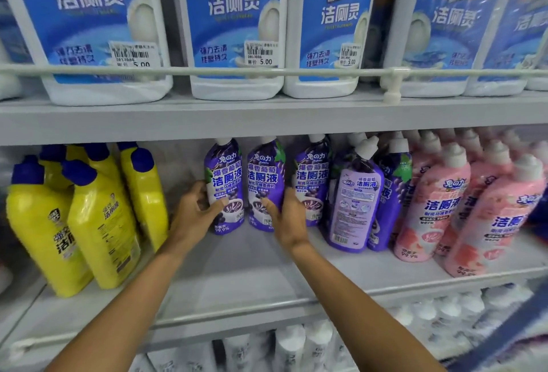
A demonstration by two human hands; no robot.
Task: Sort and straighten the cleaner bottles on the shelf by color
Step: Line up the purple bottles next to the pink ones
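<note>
On the middle shelf (243, 279), two purple bottles stand side by side at the back. My left hand (195, 211) grips the left purple bottle (226, 170) from its left side, thumb on the label. My right hand (286, 217) grips the second purple bottle (265, 173) from its right side, thumb on its front. More purple bottles (355, 202) lean to the right of them, one turned back-label forward. Several yellow bottles (98, 223) with blue caps stand tilted at the left. Pink bottles (462, 208) fill the right end.
Above, large white jugs with blue labels (231, 30) sit behind a white rail (267, 72). Below, white bottles (299, 348) crowd the lower shelf. Bare shelf surface lies in front of the two held bottles, between the yellow and the purple groups.
</note>
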